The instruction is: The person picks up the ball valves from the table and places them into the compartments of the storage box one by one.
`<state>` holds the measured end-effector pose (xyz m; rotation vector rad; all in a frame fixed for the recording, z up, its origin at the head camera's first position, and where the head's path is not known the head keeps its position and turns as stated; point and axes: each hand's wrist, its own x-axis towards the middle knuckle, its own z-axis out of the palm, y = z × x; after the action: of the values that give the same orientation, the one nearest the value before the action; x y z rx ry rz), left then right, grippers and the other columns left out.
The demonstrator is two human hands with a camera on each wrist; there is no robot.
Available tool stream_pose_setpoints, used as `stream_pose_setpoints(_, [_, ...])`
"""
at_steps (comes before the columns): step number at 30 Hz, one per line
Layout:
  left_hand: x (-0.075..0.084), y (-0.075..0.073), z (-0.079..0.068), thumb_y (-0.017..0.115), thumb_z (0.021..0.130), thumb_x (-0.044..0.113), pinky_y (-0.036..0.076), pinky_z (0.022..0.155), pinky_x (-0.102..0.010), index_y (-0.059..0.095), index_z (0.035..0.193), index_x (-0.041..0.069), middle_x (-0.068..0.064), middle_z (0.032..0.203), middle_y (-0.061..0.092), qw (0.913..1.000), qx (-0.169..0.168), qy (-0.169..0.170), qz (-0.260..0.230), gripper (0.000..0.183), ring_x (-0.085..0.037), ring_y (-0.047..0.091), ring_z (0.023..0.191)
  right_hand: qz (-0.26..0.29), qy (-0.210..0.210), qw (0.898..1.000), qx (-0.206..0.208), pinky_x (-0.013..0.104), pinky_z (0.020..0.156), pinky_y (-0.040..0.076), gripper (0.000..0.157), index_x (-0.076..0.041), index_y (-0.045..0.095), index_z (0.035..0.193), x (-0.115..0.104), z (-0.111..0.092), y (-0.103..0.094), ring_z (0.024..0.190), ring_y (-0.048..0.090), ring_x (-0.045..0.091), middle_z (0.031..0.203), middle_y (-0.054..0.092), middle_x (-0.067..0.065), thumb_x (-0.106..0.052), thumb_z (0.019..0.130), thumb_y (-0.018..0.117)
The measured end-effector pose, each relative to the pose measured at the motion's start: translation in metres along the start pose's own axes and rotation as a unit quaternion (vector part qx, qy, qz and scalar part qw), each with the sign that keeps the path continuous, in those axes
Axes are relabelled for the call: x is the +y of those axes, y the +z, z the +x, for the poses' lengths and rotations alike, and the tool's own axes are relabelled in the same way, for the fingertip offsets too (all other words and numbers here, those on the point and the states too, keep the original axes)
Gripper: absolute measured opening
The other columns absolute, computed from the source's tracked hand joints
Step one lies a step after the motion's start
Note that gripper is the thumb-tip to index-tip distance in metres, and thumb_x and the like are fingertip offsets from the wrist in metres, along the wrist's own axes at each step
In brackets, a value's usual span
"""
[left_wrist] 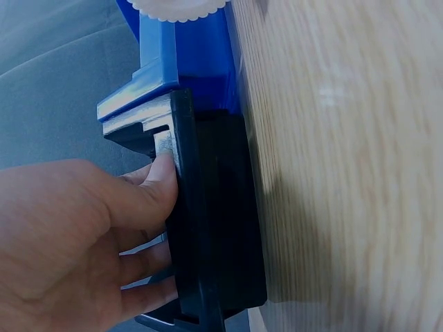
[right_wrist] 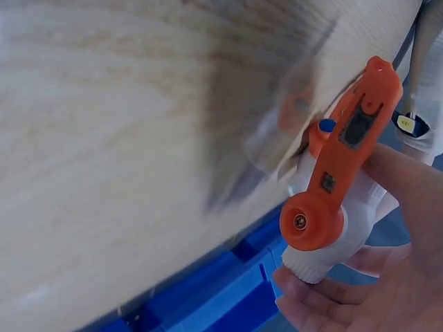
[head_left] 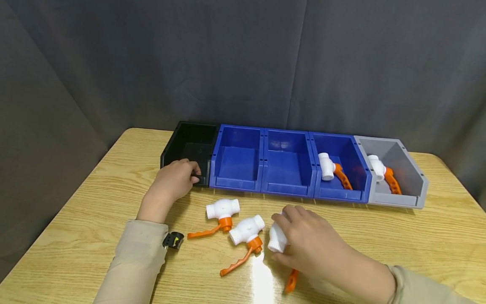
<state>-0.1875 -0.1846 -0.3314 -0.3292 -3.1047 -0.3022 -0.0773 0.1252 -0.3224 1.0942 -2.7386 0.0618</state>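
My left hand (head_left: 177, 179) is at the front of the black bin (left_wrist: 218, 221). In the left wrist view its thumb lies on the bin's front lip and the fingers reach behind that wall, gripping it. My right hand (head_left: 313, 240) holds a white ball valve (head_left: 278, 237) by its body, and the orange lever (right_wrist: 360, 128) sticks out from the hand. Two more white ball valves lie between the hands: one valve (head_left: 223, 208) nearer the bins, another valve (head_left: 247, 230) closer to the right hand. Both orange levers point left.
Three blue bins stand in a row beside the black one: a left bin (head_left: 237, 184), a middle bin (head_left: 286, 188) and a right bin (head_left: 338, 194) with a valve (head_left: 326, 167) inside. A grey bin (head_left: 398, 200) at the end holds another valve (head_left: 376, 167). Behind hangs a dark curtain (head_left: 243, 63).
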Motion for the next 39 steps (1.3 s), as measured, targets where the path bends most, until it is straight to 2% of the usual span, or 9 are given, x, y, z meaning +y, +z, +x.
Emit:
stream_pose_setpoints(9, [0.0,0.001,0.001,0.066,0.096,0.017,0.05,0.087,-0.05,0.069,0.108,0.007,-0.012,0.104,0.065,1.0,-0.001,-0.002,-0.002,0.016,-0.034,0.06,0.098,-0.027,-0.018,0.999,0.036,0.041,0.08,0.056,0.066,0.001,0.065,0.114,0.008,0.006,-0.01,0.088,0.06,0.026,0.101,0.062,0.01,-0.047,0.072,0.084])
stream_pose_setpoints(15, [0.0,0.001,0.002,0.067,0.095,0.016,0.05,0.087,-0.049,0.069,0.107,0.007,-0.012,0.104,0.065,1.0,0.002,-0.001,0.0,0.016,-0.033,0.061,0.098,-0.043,-0.029,0.998,0.043,0.039,0.079,0.056,0.066,0.001,0.065,0.113,0.014,0.011,-0.021,0.086,0.061,0.025,0.1,0.062,0.011,-0.046,0.071,0.086])
stream_pose_setpoints(24, [0.001,0.0,0.0,0.066,0.096,0.017,0.05,0.088,-0.05,0.069,0.108,0.006,-0.013,0.106,0.065,1.0,0.0,-0.006,-0.001,0.016,-0.034,0.061,0.1,-0.055,-0.033,0.997,0.051,0.037,0.068,0.055,0.066,0.003,0.066,0.111,0.03,0.02,-0.032,0.077,0.057,0.023,0.094,0.061,0.011,-0.044,0.07,0.087])
stream_pose_setpoints(32, [0.001,0.0,-0.001,0.066,0.096,0.017,0.05,0.088,-0.05,0.069,0.108,0.006,-0.013,0.107,0.065,1.0,-0.001,-0.008,-0.001,0.016,-0.034,0.06,0.101,-0.034,-0.055,0.998,0.03,0.038,0.07,0.055,0.065,0.001,0.065,0.115,0.049,0.031,-0.036,0.085,0.059,0.026,0.1,0.061,0.012,-0.039,0.07,0.089])
stream_pose_setpoints(39, [0.001,-0.001,0.0,0.066,0.096,0.016,0.05,0.087,-0.049,0.069,0.108,0.006,-0.012,0.105,0.065,1.0,0.002,-0.005,-0.002,0.016,-0.034,0.061,0.099,-0.046,-0.061,0.997,0.024,0.039,0.075,0.054,0.065,0.004,0.064,0.116,0.064,0.045,-0.039,0.086,0.059,0.028,0.101,0.06,0.015,-0.035,0.071,0.089])
